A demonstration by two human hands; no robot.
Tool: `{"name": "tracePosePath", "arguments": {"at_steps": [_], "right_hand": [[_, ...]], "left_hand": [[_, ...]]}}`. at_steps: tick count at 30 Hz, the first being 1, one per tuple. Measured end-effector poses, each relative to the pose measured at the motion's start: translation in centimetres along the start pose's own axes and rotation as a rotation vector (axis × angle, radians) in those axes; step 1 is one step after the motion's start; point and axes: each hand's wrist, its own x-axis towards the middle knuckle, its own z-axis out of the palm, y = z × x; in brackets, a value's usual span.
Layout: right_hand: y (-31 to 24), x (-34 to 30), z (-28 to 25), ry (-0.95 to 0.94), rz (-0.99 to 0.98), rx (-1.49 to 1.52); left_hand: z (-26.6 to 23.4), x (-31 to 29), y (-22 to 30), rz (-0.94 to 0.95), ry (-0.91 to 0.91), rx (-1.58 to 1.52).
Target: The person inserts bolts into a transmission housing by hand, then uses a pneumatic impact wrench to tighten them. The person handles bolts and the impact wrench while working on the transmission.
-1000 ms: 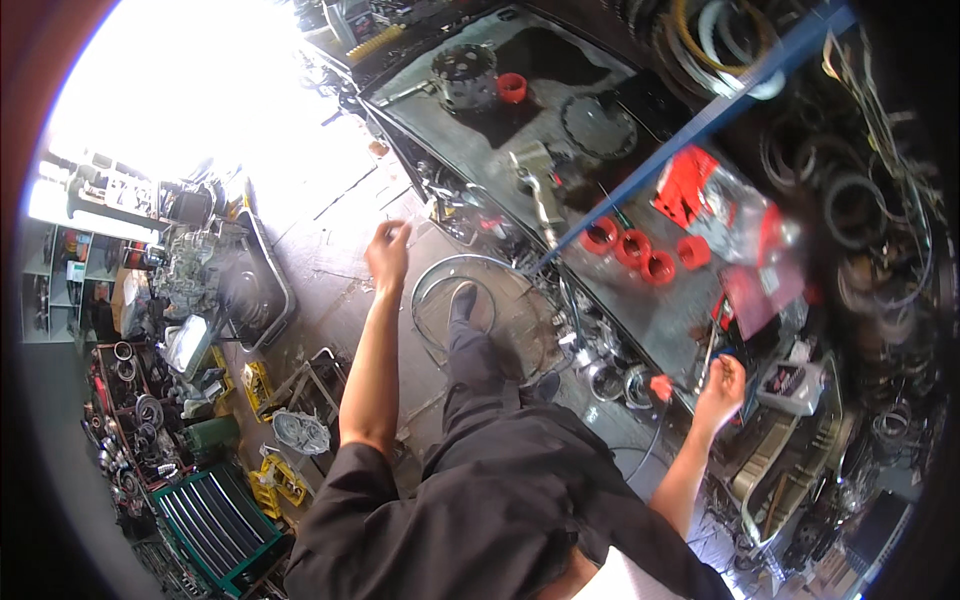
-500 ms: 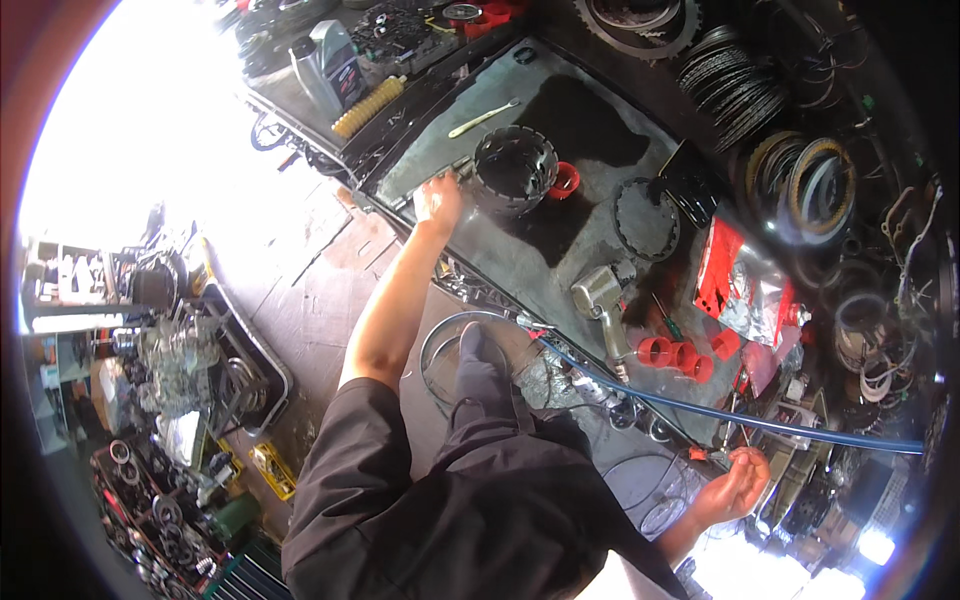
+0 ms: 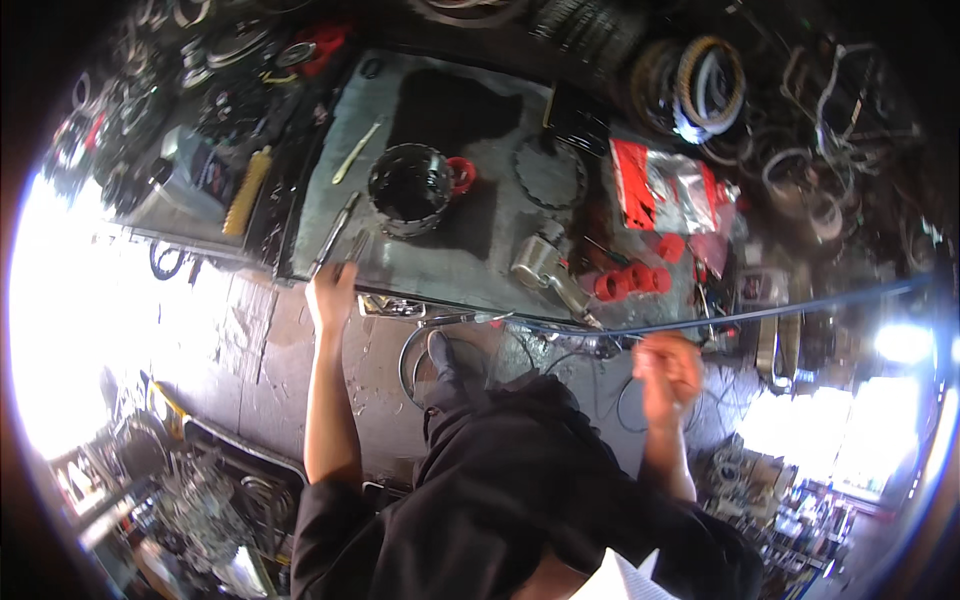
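At the front left of the metal-topped bench (image 3: pixel 450 270), my left hand (image 3: pixel 331 297) is closed on a slim grey metal tool (image 3: pixel 358 243); its kind is unclear. A longer rod-like tool (image 3: pixel 337 228) lies just beyond the fingers. To their right stands a dark, notched clutch drum (image 3: pixel 409 190), a red ring-shaped cup (image 3: pixel 461 176) against its side. My right hand (image 3: pixel 668 372) is held in front of the bench at the right, blurred, with curled fingers. What it holds, if anything, cannot be made out.
A blue hose (image 3: pixel 780 312) crosses in front of my right hand. An impact wrench (image 3: pixel 543 262), red cups (image 3: pixel 628 282), a toothed plate (image 3: pixel 550 172) and a red-and-silver bag (image 3: pixel 665 187) lie on the bench. A grey bottle (image 3: pixel 185 180) and yellow coil (image 3: pixel 247 192) are farther left.
The view has turned, shifting the bench leftward in the picture. My left hand has drawn back from beside the drum to the bench's front edge. My right hand has moved closer to the bench.
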Motion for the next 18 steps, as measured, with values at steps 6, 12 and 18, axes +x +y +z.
{"name": "tracePosePath", "arguments": {"at_steps": [6, 12, 18], "right_hand": [[3.6, 1.3, 10.2, -0.680, 0.330, -0.132], [4.0, 1.6, 11.1, -0.680, 0.554, 0.179], [3.8, -0.1, 10.2, -0.345, 0.629, 0.199]], "left_hand": [[-2.9, -13.9, 5.6, -0.114, -0.219, -0.450], [-3.0, -16.6, 13.4, 0.313, -0.552, -0.499], [-2.0, -16.4, 17.1, 0.475, -0.745, -0.373]]}}
